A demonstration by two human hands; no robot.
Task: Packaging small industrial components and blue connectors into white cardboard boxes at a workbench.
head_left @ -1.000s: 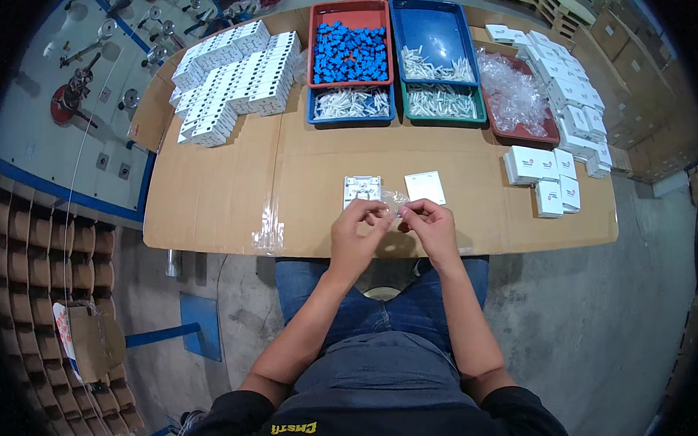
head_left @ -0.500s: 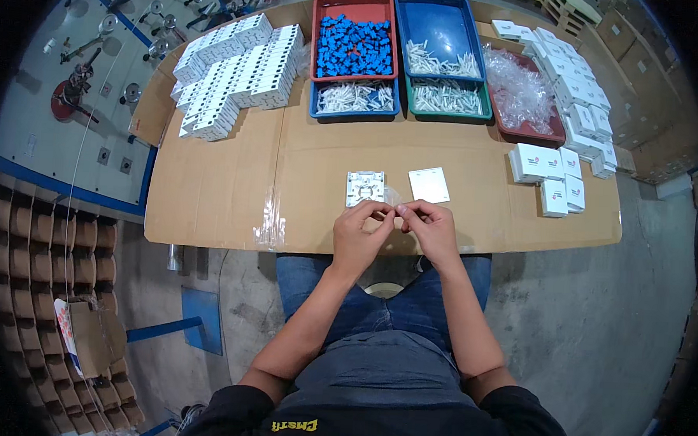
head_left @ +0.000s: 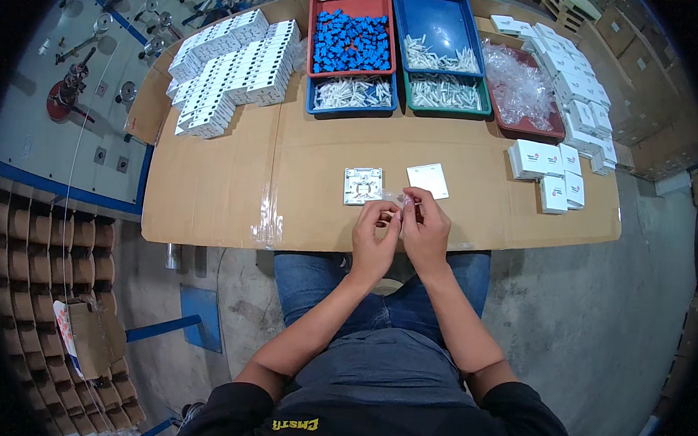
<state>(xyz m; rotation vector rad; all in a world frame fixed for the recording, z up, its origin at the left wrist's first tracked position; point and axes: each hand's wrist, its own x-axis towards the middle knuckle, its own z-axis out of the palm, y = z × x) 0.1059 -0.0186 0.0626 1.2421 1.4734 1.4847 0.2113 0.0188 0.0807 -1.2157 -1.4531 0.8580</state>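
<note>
Near the table's front edge, my left hand [head_left: 374,239] and my right hand [head_left: 426,231] meet, fingertips pinched on a small clear plastic bag [head_left: 394,197]. Fingers cover most of the bag, and its contents cannot be made out. Just beyond my left hand lies a square white fitting [head_left: 363,187] with a detailed, open-centred face. A plain white square plate [head_left: 427,181] rests flat to its right, close behind my right fingers.
Stacked white square units [head_left: 238,77] stand at the back left. A red tray [head_left: 351,0] of blue parts, a blue tray [head_left: 435,19] and lower trays of white pieces are behind. Rightward are a dark red tray [head_left: 536,135] of clear bags and white boxes [head_left: 534,160].
Both hands have turned more upright and drawn closer together around the bag. My left hand has shifted right; the bag sits more between the fingers.
</note>
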